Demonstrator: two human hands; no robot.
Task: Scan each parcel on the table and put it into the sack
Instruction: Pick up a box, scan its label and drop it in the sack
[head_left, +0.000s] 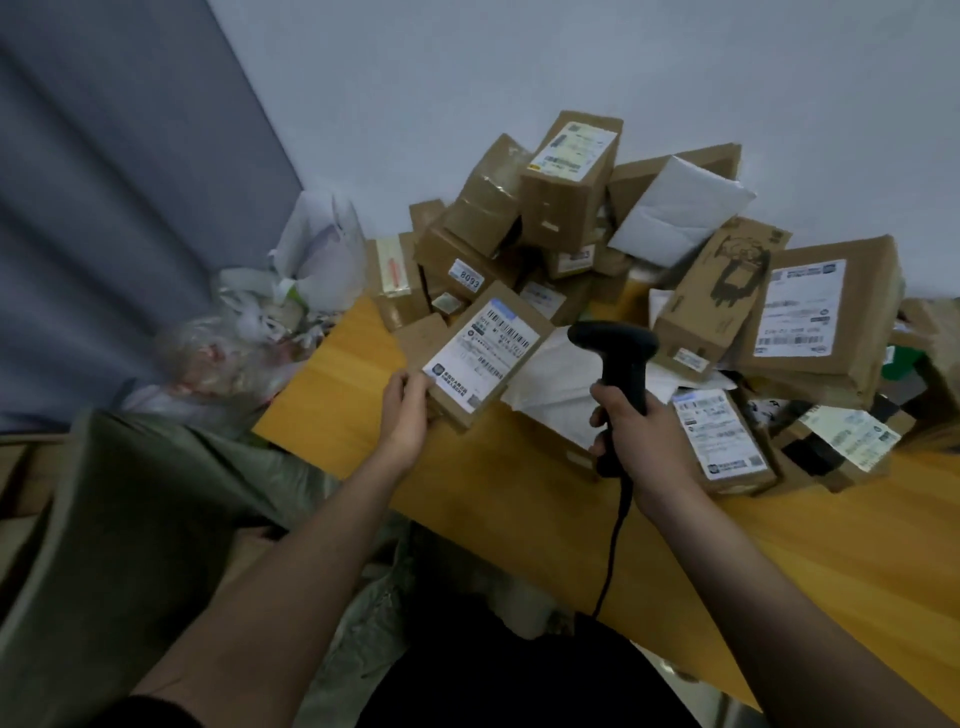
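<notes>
My left hand (408, 410) grips the near corner of a small brown cardboard parcel (480, 353), tilted up with its white barcode label facing me. My right hand (641, 441) holds a black handheld scanner (618, 353) by its grip, its head level with the parcel's right edge and a short gap away. The scanner's black cable (613, 545) hangs down over the table edge. A heap of brown parcels (566, 176) covers the back of the wooden table (519, 499). The grey-green sack (130, 519) stands open at the lower left, beside the table.
A white padded mailer (680, 208) lies on top of the heap. More labelled boxes (815, 312) crowd the table's right side. White plastic bags and crumpled wrapping (311, 249) are piled in the corner by a blue curtain (104, 182).
</notes>
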